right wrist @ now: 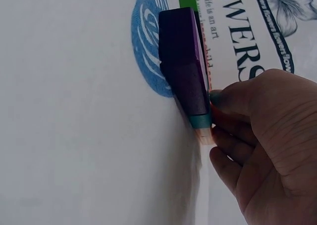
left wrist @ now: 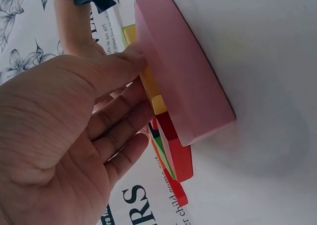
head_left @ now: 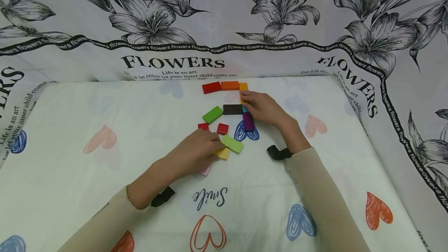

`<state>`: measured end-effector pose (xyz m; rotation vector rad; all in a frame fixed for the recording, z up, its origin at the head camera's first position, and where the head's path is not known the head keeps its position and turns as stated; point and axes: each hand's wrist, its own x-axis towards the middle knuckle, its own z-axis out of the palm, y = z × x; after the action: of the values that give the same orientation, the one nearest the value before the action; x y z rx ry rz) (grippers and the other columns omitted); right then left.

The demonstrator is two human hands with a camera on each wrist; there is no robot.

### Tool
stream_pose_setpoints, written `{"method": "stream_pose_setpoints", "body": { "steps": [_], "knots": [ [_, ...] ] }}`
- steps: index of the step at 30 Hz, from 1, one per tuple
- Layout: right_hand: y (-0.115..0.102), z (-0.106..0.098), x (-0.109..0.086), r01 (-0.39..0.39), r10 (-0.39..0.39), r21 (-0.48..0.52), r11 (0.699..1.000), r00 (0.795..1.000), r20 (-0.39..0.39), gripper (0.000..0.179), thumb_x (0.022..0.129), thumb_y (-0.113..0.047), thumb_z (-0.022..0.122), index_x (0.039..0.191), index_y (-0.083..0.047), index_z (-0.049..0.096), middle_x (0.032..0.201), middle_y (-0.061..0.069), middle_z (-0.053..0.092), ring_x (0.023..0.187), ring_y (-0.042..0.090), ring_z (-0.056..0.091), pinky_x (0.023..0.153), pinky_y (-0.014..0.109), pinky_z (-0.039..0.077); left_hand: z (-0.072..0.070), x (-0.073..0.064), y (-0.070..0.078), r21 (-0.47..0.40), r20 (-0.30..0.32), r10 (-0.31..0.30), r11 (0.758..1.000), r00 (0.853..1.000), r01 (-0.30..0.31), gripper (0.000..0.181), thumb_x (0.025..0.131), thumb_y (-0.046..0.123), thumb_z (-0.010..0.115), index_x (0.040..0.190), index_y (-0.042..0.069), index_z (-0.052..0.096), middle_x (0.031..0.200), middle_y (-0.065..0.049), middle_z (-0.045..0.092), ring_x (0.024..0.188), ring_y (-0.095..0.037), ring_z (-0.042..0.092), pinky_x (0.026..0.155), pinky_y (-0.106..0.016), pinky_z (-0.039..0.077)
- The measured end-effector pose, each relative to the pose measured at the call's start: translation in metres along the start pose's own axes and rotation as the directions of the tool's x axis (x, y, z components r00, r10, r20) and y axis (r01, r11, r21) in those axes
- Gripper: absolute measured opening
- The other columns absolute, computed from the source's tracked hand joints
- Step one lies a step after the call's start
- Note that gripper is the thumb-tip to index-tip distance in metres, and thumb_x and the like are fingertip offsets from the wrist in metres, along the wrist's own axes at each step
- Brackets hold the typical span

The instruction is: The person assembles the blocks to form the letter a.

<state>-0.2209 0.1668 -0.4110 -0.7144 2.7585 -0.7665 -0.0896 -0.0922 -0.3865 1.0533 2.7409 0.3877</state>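
My left hand pinches a yellow block between thumb and fingers, low over the cloth. A pink block stands close by the thumb in the left wrist view. Around that hand lie a light green block and two red blocks. My right hand has its thumb and index finger at a small blue block, largely hidden by the fingers. A purple block adjoins it in front, a black block at its left. Behind is a yellow-orange block.
At the back, an orange block and a longer red block continue the line. A green block lies angled left of the black one. The white tablecloth carries printed hearts; a flower-printed cloth hangs behind.
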Motion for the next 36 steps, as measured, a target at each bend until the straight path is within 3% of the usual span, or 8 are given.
{"method": "stream_pose_setpoints", "body": {
  "steps": [8,17,36],
  "knots": [
    [0.0010,-0.0002,0.0011,-0.013,0.013,0.009,1.000,1.000,0.006,0.048,0.108,-0.018,0.058,0.155,-0.011,0.053,0.164,0.004,0.051,0.158,0.028,0.041,0.131,0.048,0.034,0.0001,0.0033,-0.0016,-0.064,0.036,-0.053,0.996,0.998,0.055,0.035,0.091,0.023,0.085,0.125,0.018,0.079,0.121,-0.001,0.076,0.111,-0.018,0.069,0.098,-0.033,0.060],
    [0.0018,0.0002,0.0028,-0.023,0.023,0.006,1.000,1.000,0.002,0.048,0.108,-0.018,0.059,0.155,-0.012,0.053,0.163,0.005,0.051,0.157,0.028,0.042,0.130,0.048,0.034,-0.0030,0.0048,-0.0037,-0.061,0.057,-0.092,0.994,0.994,0.095,0.036,0.092,0.023,0.084,0.127,0.017,0.078,0.123,-0.002,0.074,0.114,-0.019,0.069,0.098,-0.036,0.061],
    [0.0022,0.0010,0.0024,-0.037,0.037,0.024,0.999,0.999,0.006,0.049,0.108,-0.019,0.059,0.155,-0.012,0.053,0.165,0.005,0.050,0.158,0.028,0.041,0.131,0.048,0.034,-0.0005,0.0050,-0.0070,-0.101,0.050,-0.071,0.992,0.996,0.076,0.036,0.092,0.023,0.083,0.127,0.016,0.078,0.127,-0.003,0.075,0.120,-0.021,0.068,0.102,-0.037,0.061]
  ]
}}
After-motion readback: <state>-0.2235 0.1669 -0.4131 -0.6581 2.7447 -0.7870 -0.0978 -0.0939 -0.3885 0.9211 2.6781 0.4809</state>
